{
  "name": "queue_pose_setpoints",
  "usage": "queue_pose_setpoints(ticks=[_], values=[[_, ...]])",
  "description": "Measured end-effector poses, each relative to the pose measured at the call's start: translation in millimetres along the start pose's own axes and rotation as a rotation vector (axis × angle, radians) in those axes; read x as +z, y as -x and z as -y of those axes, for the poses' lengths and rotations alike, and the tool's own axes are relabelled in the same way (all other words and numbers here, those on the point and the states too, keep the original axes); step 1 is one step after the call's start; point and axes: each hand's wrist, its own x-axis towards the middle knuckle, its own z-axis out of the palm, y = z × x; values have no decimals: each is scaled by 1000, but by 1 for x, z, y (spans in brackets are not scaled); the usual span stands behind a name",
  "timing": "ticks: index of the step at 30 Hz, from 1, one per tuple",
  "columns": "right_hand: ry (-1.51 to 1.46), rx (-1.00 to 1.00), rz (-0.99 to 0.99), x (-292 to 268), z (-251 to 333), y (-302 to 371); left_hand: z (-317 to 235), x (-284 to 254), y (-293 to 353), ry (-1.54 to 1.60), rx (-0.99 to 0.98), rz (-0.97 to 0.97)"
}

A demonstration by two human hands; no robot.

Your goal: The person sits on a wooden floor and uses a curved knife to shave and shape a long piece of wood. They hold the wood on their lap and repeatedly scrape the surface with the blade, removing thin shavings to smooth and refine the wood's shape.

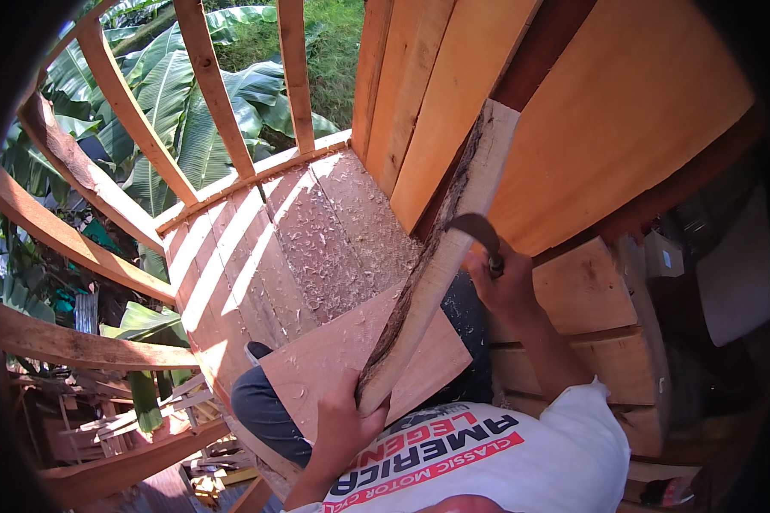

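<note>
A long wooden plank [441, 256] with dark, rough bark along its left edge slants from my lap up to the wall at the upper right. My left hand [348, 410] grips its lower end. In my right hand [509, 280] is a sickle [479, 229] with a dark curved blade, held by its handle. The blade lies against the plank around its middle, near the bark edge. Across my lap rests a flat wooden board [308, 376], with the plank's lower end above it and a few shavings on top.
Wood shavings [342, 256] cover much of the plank floor [214, 256]. A wooden railing [133, 115] borders the left and far sides, with banana leaves [167, 107] beyond. Orange-brown wooden panels [607, 111] rise on the right. Wood scraps [218, 470] lie below at lower left.
</note>
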Motion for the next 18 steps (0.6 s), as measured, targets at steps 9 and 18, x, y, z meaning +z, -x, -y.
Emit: queue_pose_setpoints(ticks=[9,18], values=[[219,-620,360,1,15,21,1,-2,5,177,-40,68],[188,-475,253,2,27,-5,7,-8,17,198,-40,63]])
